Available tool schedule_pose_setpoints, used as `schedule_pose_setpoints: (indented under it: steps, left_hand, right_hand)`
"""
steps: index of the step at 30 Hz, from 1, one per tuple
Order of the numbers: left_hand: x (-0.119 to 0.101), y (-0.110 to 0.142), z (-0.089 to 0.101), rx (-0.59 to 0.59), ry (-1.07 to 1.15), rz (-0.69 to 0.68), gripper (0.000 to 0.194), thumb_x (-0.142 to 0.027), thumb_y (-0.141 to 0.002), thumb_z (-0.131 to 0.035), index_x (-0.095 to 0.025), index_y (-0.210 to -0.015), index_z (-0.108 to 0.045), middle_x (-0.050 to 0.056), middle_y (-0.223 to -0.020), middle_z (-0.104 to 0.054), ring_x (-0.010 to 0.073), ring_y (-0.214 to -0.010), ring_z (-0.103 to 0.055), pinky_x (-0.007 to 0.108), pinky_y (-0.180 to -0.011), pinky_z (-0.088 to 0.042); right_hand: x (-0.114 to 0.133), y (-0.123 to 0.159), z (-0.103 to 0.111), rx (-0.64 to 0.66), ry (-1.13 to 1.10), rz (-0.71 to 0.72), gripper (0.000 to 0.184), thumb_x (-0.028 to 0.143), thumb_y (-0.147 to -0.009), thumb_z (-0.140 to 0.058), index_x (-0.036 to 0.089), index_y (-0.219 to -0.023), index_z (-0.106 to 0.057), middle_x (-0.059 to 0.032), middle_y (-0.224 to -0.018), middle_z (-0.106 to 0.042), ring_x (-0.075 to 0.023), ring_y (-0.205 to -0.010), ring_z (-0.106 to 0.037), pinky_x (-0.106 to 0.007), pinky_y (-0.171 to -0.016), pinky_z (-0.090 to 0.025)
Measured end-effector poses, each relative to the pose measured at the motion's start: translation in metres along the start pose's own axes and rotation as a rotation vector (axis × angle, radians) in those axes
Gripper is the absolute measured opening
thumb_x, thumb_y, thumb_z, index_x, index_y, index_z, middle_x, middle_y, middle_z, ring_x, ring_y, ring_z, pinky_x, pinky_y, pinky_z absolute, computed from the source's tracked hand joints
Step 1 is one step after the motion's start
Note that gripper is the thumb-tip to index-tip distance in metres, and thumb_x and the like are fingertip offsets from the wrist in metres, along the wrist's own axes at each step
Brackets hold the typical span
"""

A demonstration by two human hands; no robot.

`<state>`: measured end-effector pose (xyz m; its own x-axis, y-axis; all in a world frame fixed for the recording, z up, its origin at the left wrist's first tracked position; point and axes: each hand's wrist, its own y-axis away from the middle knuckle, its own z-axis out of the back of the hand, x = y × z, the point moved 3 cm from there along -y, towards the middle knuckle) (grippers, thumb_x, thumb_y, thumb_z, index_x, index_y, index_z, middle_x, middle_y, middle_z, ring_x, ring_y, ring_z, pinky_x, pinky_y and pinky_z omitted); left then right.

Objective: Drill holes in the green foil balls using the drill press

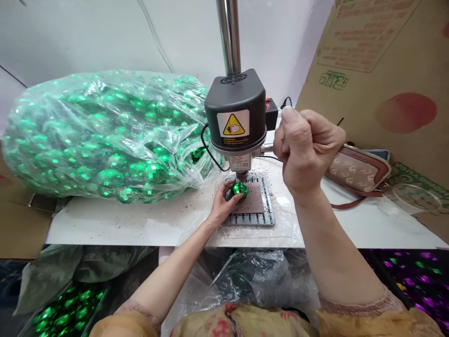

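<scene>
One drill press (235,112), one brown board (257,199), one handbag (354,168) and, at left, one large plastic bag (105,135) are counted. One green ball (240,188) is seen under the drill press; the bagged ones are too crowded to be counted.

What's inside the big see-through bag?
Lots of shiny green balls fill the clear bag. The ones deep in the middle are covered by the outer ones, so I can't see them.

From here I see a pale wall (105,37) behind a white table (140,224), evenly lit.
</scene>
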<state>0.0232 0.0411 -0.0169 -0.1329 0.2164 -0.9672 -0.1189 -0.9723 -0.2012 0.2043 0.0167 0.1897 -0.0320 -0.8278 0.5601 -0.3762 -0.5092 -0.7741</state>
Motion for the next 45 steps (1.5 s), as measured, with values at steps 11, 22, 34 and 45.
schedule_pose_setpoints:
  steps: [11,22,34,45]
  left_hand:
    - [-0.002,0.001,-0.004,0.048,-0.034,-0.021,0.058,-0.053,-0.080,-0.076,-0.021,-0.127,-0.062,0.011,-0.132,-0.065,0.0291,-0.127,-0.060,0.045,-0.113,-0.043]
    - [0.001,0.001,-0.002,0.084,0.061,0.051,0.056,-0.050,-0.080,-0.078,-0.020,-0.124,-0.058,0.010,-0.122,-0.069,0.0262,-0.116,-0.065,0.042,-0.105,-0.049]
    - [-0.010,0.000,-0.008,0.089,-0.051,-0.027,0.058,-0.051,-0.075,-0.081,-0.021,-0.121,-0.063,0.009,-0.116,-0.071,0.0277,-0.110,-0.066,0.042,-0.099,-0.052]
    - [-0.011,0.005,-0.016,0.123,-0.071,-0.072,0.055,-0.044,-0.079,-0.081,-0.021,-0.122,-0.056,0.010,-0.121,-0.067,0.0270,-0.115,-0.065,0.043,-0.103,-0.050]
  right_hand:
    - [0.006,-0.002,-0.003,-0.033,-0.030,0.039,0.052,0.032,-0.091,-0.060,0.020,-0.051,-0.030,0.0049,-0.043,-0.029,-0.0050,-0.040,-0.027,-0.029,-0.044,-0.023]
    - [0.008,-0.004,-0.005,-0.059,0.082,-0.014,0.052,0.031,-0.092,-0.059,0.019,-0.051,-0.029,0.0051,-0.047,-0.026,-0.0037,-0.043,-0.027,-0.027,-0.047,-0.022]
    - [-0.003,-0.026,-0.008,-0.055,-0.013,-0.025,0.059,0.055,-0.081,-0.069,0.023,-0.048,-0.032,0.0066,-0.042,-0.028,-0.0064,-0.038,-0.025,-0.032,-0.042,-0.018]
    - [0.006,-0.009,-0.004,-0.019,-0.003,0.001,0.051,0.029,-0.090,-0.062,0.020,-0.051,-0.031,0.0059,-0.045,-0.027,-0.0041,-0.041,-0.027,-0.028,-0.046,-0.020]
